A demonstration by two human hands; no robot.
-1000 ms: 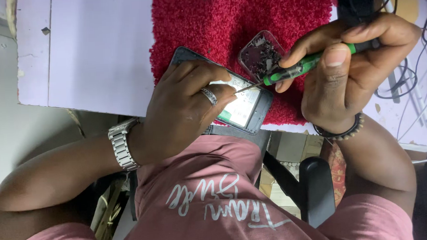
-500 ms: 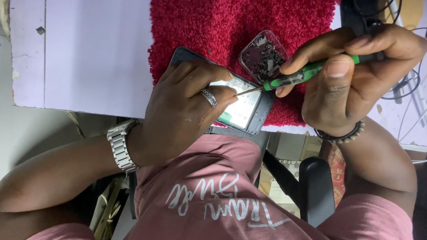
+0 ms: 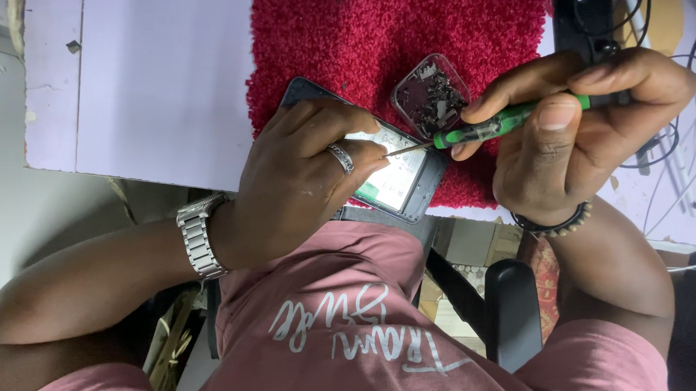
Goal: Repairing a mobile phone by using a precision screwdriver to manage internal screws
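Left hand (image 3: 300, 182): centre of the frame, pressed down on the opened phone (image 3: 398, 178); fingers (image 3: 337, 125) curled over its upper edge, thumb and ringed finger pinched near the screwdriver tip, apparently to pin the phone flat and steady the spot being worked.

Right hand (image 3: 572, 131): right of centre, fingers closed around the green screwdriver (image 3: 493, 125); thumb laid across the handle and forefinger stretched along it, a grip suited to fine twisting rather than force.

Green screwdriver: held almost level, thin metal shaft pointing left, tip meeting the phone just beside the left fingertips; cannot tell whether seated in a screw.

Opened phone: lying at a slant on the lower edge of the red mat (image 3: 404, 37), dark frame around a pale interior, lower corner hanging slightly past the bench edge toward the lap; partly hidden under the left hand.

Red mat: upper centre of the frame, shaggy pile; probably there to stop the phone sliding and to catch small parts.

Small clear tray (image 3: 430, 94): on the mat just above the phone, filled with tiny dark and silvery bits; kept close for reach.

Bench (image 3: 148, 87): pale surface, upper left, carrying the mat.

Cables (image 3: 673, 126): dark tangle at the right edge, behind the right hand.

Wristwatch (image 3: 200, 237): metal band on the left wrist.
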